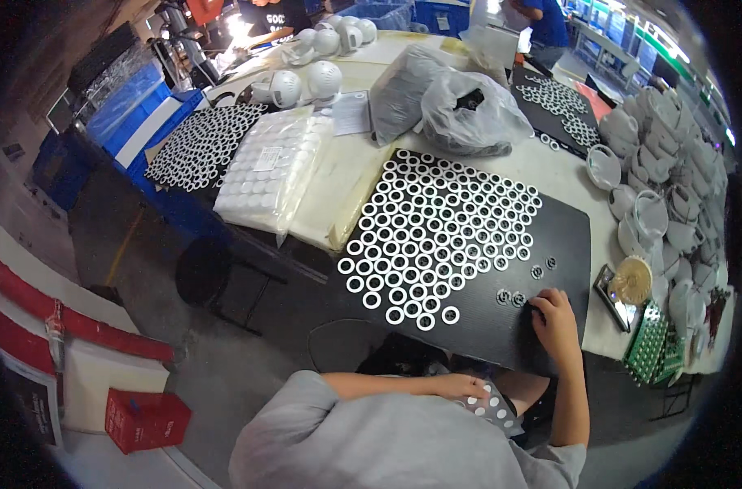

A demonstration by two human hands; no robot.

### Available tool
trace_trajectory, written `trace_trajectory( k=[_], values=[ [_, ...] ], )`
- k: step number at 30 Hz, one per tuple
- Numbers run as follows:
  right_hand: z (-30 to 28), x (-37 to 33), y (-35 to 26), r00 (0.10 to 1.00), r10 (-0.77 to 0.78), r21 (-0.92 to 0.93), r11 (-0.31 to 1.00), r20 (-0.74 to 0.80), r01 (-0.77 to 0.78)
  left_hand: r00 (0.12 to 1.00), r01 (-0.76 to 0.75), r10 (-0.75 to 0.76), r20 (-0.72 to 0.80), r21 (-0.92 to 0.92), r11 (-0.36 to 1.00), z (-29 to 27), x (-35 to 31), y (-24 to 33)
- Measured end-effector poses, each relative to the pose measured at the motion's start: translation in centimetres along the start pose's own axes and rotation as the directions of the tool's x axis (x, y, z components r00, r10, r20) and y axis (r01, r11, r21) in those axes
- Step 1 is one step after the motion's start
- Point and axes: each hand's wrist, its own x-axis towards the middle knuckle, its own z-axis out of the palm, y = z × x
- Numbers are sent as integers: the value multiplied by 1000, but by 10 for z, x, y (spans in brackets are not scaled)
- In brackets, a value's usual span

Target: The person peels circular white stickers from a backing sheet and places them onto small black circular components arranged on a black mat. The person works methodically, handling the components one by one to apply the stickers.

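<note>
- Small dark round pieces (518, 299), four, material not readable: laid flat in two pairs on the right part of a smooth black board (563, 232); no long axis is shown.
- Right hand (555, 316): placed at the right of the nearer pair, fingertips touching or just beside its right-hand piece, which lies to their left; fingers bent and kept close together; whether anything is pinched cannot be told.
- Left hand (462, 386): set over the lap, farther from the pieces, fingers gathered at the upper edge of a dark grey sheet with white dots (493, 410); pinch cannot be told.
- White rings with dark centres (436, 238): spread in a dense field left and far.
- Edges: the right hand is bordered closely by the board's right edge; room for moving is offered between nearer pair and near edge.
- Beyond the right edge: tan round mesh-like disc (633, 281).
</note>
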Motion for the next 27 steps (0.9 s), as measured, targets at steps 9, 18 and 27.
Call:
trace_trajectory(
  k=[9,18,27],
  values=[
    [2,-6,5,1000,10,70,998,-7,-10,999,-11,14,45,-66,998,-3,0,-1],
    [-2,3,-1,988,143,166,975,59,-151,1000,16,-16,-20,39,999,-2,-2,6],
    [7,-3,-1,982,161,134,980,-104,-146,998,26,-16,-56,185,982,-15,6,-10]
  ],
)
